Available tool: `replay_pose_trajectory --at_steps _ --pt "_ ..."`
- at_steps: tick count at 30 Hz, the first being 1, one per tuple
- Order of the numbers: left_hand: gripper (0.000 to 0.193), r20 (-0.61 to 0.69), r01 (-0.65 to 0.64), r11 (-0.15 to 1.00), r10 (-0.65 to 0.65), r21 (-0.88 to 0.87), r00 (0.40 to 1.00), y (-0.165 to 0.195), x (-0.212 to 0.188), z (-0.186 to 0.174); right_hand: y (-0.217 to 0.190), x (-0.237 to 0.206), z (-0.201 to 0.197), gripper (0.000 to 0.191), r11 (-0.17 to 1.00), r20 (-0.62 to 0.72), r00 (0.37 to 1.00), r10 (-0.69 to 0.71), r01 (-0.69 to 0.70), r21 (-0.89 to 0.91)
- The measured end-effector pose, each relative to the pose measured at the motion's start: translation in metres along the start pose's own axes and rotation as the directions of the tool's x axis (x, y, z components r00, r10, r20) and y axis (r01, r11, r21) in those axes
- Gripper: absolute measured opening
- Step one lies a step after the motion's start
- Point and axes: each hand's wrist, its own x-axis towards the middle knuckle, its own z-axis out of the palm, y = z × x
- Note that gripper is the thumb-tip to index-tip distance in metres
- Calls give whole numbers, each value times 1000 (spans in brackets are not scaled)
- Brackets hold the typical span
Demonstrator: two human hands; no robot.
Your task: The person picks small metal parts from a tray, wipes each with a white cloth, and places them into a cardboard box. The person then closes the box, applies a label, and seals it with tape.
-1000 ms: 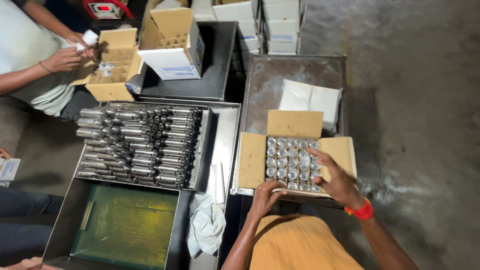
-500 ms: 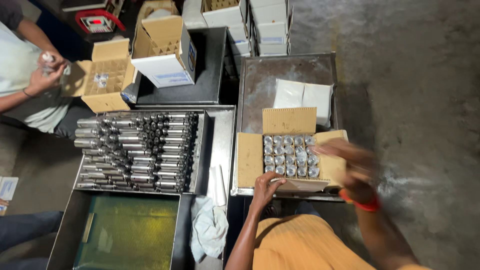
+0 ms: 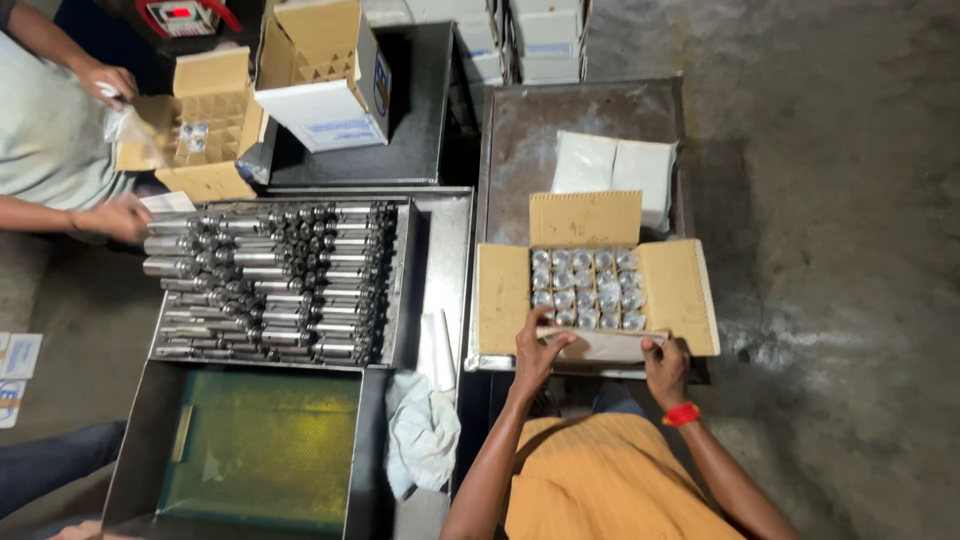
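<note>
Both hands, left (image 3: 541,352) and right (image 3: 664,360), are closed on the carton's (image 3: 598,288) near flap; white packets (image 3: 614,174) lie at twelve o'clock.

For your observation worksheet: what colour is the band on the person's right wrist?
Red. The wristband shows best in the head view, just below the right hand.

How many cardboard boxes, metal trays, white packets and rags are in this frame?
Open cardboard boxes: 3 – box of wrapped parts, held by left hand and right hand; divider box; white-sided box
Metal trays: 3 –
White packets: 2
Rags: 1
Total: 9
</note>
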Motion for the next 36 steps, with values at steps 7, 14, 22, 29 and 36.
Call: replay_pose_trajectory --at_steps 7,14,22,29,36 --pt "46 -23 41 994 -39 105 999 -21 -8 6 -9 -4 1 38 988 -28 999 33 -29 152" --pt "45 -10 49 993 -48 108 999 -30 -5 7 -6 -5 3 39 989 -33 999 21 -16 144" --pt "44 -11 39 996 -39 83 999 -34 -8 9 -1 -7 3 40 994 -25 999 31 -28 101" --pt "44 -28 -16 992 20 127 999 -38 -7 9 0 -7 3 41 994 -25 1000 -12 15 111" --pt "43 -29 3 992 1 127 1000 -37 -8 9 -1 -7 3 44 996 -18 1000 20 -18 92"
